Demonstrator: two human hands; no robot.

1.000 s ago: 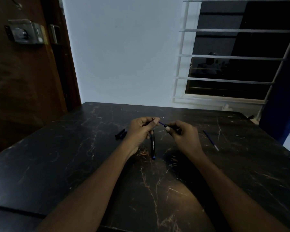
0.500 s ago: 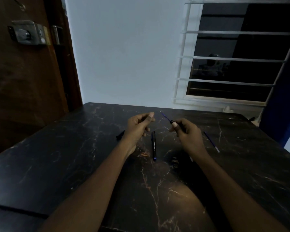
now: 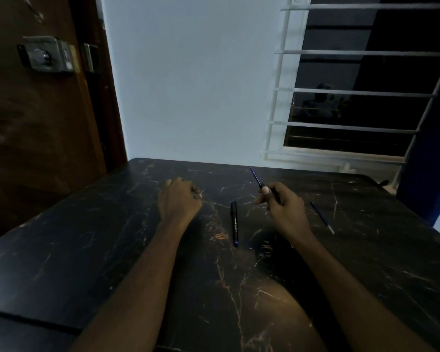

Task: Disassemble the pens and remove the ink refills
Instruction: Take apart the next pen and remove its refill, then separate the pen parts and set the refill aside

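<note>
Right hand (image 3: 281,204) clamped on a thin, light, bendy refill (image 3: 254,176) pointing to eleven o'clock, best pinched near the tip; left hand (image 3: 179,199) curled, contents unclear.

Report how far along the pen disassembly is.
Done: one loose refill already lies on the table to the right. In hand: the right hand grips a second refill by its tip section, clear of any barrel; the left hand is closed over the table, and what it holds cannot be seen. Left: the black pen between the hands looks fully assembled.
</note>
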